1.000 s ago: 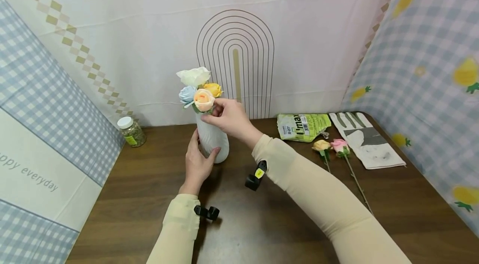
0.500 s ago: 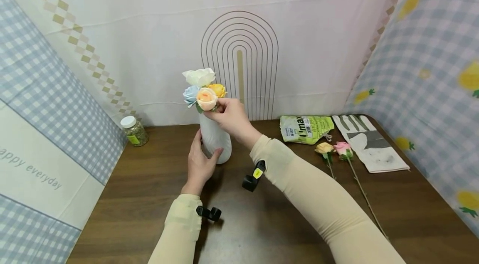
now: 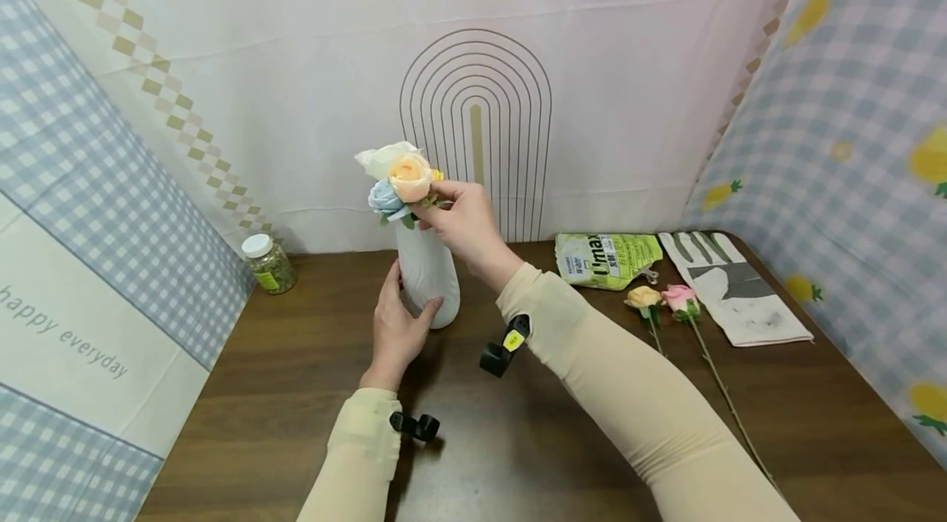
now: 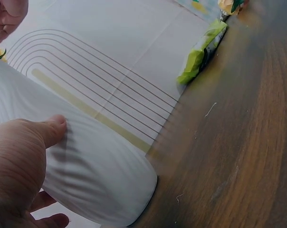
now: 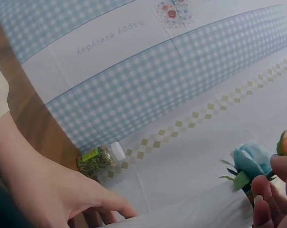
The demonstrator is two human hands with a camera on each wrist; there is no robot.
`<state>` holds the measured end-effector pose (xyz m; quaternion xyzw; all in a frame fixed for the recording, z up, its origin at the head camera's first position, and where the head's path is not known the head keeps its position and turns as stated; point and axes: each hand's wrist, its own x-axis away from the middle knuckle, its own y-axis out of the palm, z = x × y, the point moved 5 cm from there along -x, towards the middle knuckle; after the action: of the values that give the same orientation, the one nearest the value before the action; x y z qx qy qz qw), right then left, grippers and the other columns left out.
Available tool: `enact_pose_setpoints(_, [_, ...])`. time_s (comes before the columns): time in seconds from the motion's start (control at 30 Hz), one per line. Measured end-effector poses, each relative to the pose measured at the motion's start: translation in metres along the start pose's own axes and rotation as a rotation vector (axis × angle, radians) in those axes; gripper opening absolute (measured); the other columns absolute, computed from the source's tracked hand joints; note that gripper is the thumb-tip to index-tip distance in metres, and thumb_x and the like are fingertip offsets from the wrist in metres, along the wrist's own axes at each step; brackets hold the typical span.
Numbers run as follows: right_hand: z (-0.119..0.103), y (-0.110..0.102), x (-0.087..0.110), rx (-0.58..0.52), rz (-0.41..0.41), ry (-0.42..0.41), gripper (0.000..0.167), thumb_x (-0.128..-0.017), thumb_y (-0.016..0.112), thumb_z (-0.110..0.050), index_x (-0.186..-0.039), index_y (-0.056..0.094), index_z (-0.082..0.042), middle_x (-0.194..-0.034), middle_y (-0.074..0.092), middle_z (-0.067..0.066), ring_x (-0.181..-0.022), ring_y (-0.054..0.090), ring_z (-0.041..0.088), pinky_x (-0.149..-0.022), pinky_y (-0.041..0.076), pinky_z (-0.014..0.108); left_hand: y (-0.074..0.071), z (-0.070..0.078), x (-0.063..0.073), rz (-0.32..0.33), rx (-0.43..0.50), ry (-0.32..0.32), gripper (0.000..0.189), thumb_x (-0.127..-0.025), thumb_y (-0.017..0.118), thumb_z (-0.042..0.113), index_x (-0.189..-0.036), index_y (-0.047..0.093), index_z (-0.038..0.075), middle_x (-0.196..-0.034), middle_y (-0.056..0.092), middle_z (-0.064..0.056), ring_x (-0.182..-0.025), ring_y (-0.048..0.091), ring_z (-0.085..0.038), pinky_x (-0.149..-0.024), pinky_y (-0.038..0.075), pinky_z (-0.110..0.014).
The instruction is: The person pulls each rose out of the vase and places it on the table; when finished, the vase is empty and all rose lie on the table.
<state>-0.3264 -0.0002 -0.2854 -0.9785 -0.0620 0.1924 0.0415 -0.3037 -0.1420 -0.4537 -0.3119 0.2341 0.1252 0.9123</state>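
Note:
A white vase (image 3: 427, 279) stands upright on the table, tapering toward its top. Around its lower body curls my left hand (image 3: 398, 333), thumb on the near side in the left wrist view. My right hand (image 3: 468, 228) pinches a peach rose (image 3: 410, 177) just beneath its bloom, above the vase mouth. Beside that bloom are a blue rose (image 3: 387, 199) and a white flower (image 3: 385, 158). A yellow flower (image 3: 437, 175) shows only as a sliver behind the peach one. Fingers and blooms cover the vase mouth. Close by the right fingertips in the right wrist view is the blue rose (image 5: 252, 160).
To the right lie a yellow rose (image 3: 644, 297) and a pink rose (image 3: 679, 298) on long stems. Behind them are a green-white packet (image 3: 607, 261) and a printed cloth (image 3: 736, 292). A white-lidded jar (image 3: 270, 265) stands at the back left, near the hanging fabric (image 3: 325, 94).
The peach rose has risen with my right hand and now overlaps the yellow flower. The blue rose has shifted slightly. My left hand stays on the vase.

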Motion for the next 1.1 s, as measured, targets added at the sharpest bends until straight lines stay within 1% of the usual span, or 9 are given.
enact_pose_setpoints(0.2, [-0.003,-0.005,-0.001,-0.043,0.024,-0.024,0.024,-0.089,0.07,-0.013,-0.11,0.072,-0.004,-0.091,0.068,0.008,-0.077,0.06,0.015,-0.067,0.051,0.031,0.0,-0.001,0.001,-0.004,-0.007,0.001,0.088,-0.082,0.077,0.031,-0.151,0.027,0.008,-0.141,0.044,-0.016,-0.12,0.049,-0.03,-0.097,0.042,-0.047])
enact_pose_setpoints(0.37, [-0.002,-0.008,-0.002,-0.047,0.025,-0.021,0.025,-0.091,0.068,-0.015,-0.112,0.071,-0.002,-0.089,0.07,0.011,-0.077,0.06,0.016,-0.062,0.048,0.027,0.001,-0.001,0.001,-0.006,-0.002,0.002,0.089,-0.082,0.077,0.031,-0.151,0.027,0.008,-0.142,0.044,-0.015,-0.121,0.049,-0.029,-0.098,0.041,-0.046])
enact_pose_setpoints(0.5, [-0.001,-0.01,-0.001,0.008,0.028,-0.034,0.022,-0.092,0.067,-0.019,-0.105,0.073,-0.002,-0.081,0.069,0.012,-0.075,0.063,0.025,-0.057,0.046,0.025,0.0,0.0,0.001,-0.001,0.003,0.01,0.089,-0.081,0.078,0.031,-0.15,0.027,0.008,-0.141,0.044,-0.016,-0.12,0.049,-0.03,-0.097,0.041,-0.046])
enact_pose_setpoints(0.6, [0.0,-0.01,0.0,0.072,0.016,-0.037,0.023,-0.093,0.065,-0.022,-0.101,0.073,-0.003,-0.08,0.069,0.011,-0.077,0.064,0.028,-0.058,0.047,0.026,-0.001,0.0,0.001,0.002,0.005,0.015,0.089,-0.081,0.078,0.03,-0.15,0.027,0.007,-0.141,0.044,-0.016,-0.12,0.049,-0.03,-0.097,0.042,-0.047])
enact_pose_setpoints(0.77, [0.002,-0.011,0.001,0.186,-0.009,-0.055,0.025,-0.09,0.069,-0.016,-0.11,0.071,-0.002,-0.098,0.071,0.009,-0.086,0.065,0.015,-0.072,0.053,0.029,-0.001,0.0,0.0,-0.001,0.012,0.009,0.089,-0.081,0.078,0.031,-0.15,0.027,0.007,-0.141,0.044,-0.016,-0.12,0.049,-0.03,-0.098,0.042,-0.046])
enact_pose_setpoints(0.83, [0.002,-0.012,0.001,0.24,-0.01,-0.075,0.024,-0.088,0.071,-0.014,-0.109,0.071,-0.001,-0.096,0.071,0.009,-0.082,0.063,0.013,-0.069,0.053,0.029,-0.001,0.0,0.0,0.0,0.013,0.006,0.089,-0.081,0.078,0.031,-0.15,0.027,0.008,-0.141,0.044,-0.016,-0.12,0.049,-0.03,-0.097,0.042,-0.046])
enact_pose_setpoints(0.9, [0.002,-0.013,0.0,0.283,-0.003,-0.091,0.021,-0.087,0.072,-0.015,-0.104,0.073,-0.002,-0.09,0.072,0.008,-0.077,0.062,0.012,-0.066,0.053,0.029,-0.001,-0.001,0.0,0.0,0.009,0.003,0.089,-0.081,0.078,0.031,-0.15,0.028,0.008,-0.141,0.045,-0.015,-0.12,0.05,-0.03,-0.097,0.042,-0.046])
enact_pose_setpoints(1.0, [0.004,-0.016,-0.001,0.318,0.006,-0.112,0.019,-0.087,0.073,-0.02,-0.099,0.077,-0.006,-0.084,0.072,0.003,-0.073,0.063,0.01,-0.063,0.052,0.027,-0.001,-0.001,0.0,0.001,0.006,0.007,0.088,-0.081,0.078,0.031,-0.15,0.028,0.009,-0.141,0.045,-0.015,-0.119,0.05,-0.03,-0.096,0.042,-0.046])
enact_pose_setpoints(1.1, [0.005,-0.019,-0.003,0.332,0.022,-0.127,0.017,-0.086,0.074,-0.024,-0.094,0.078,-0.009,-0.083,0.073,-0.001,-0.074,0.064,0.008,-0.064,0.052,0.025,0.0,-0.001,0.0,0.005,0.004,0.015,0.088,-0.081,0.078,0.029,-0.15,0.028,0.009,-0.141,0.045,-0.015,-0.119,0.05,-0.029,-0.096,0.043,-0.046])
